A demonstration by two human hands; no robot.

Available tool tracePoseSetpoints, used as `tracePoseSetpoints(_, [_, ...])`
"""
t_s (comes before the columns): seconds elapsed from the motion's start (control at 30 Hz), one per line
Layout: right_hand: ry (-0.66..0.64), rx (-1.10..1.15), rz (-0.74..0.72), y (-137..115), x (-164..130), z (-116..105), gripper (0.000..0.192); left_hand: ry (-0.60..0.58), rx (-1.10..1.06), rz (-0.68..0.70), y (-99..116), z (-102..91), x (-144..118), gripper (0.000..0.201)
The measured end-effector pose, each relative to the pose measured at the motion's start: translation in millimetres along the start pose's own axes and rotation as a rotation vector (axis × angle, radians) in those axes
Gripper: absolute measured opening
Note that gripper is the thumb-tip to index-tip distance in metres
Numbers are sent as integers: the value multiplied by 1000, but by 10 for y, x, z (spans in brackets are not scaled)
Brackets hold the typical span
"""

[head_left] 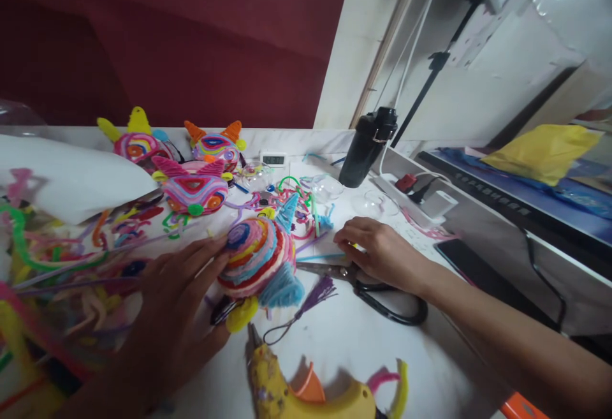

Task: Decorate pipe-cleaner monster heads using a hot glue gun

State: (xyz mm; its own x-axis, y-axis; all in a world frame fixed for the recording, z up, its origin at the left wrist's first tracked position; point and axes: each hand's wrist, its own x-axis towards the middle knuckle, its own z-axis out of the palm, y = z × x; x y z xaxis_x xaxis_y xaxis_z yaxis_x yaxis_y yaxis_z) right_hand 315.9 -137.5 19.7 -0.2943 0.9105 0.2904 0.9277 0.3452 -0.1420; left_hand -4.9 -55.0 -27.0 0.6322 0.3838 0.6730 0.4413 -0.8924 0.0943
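My left hand (176, 314) rests on the white table (344, 336), fingers spread, touching the left side of a colourful pipe-cleaner ball figure (258, 256) with a blue cone and a blue tuft. My right hand (377, 250) lies palm down over the handles of black-handled scissors (377, 285), fingers curled on the table; whether it grips them I cannot tell. A yellow glue gun (296, 393) lies at the near edge. A purple tassel (315, 294) sits between the figure and the scissors.
Three finished pipe-cleaner figures (194, 189) stand at the back left beside loose pipe cleaners (52, 259). A black bottle (366, 148), clear plastic half-spheres (327, 189), a small digital clock (273, 159), a power strip (411, 205) and a phone (459, 256) are to the right.
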Motion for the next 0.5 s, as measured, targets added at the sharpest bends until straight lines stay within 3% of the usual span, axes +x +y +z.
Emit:
tracePoseSetpoints(0.23, [-108, -12, 11, 43, -40, 30, 17, 6, -41, -18, 10, 24, -12, 69])
tracePoseSetpoints(0.5, [-135, -13, -30, 67, 84, 50, 19, -24, -10, 19, -26, 18, -34, 67])
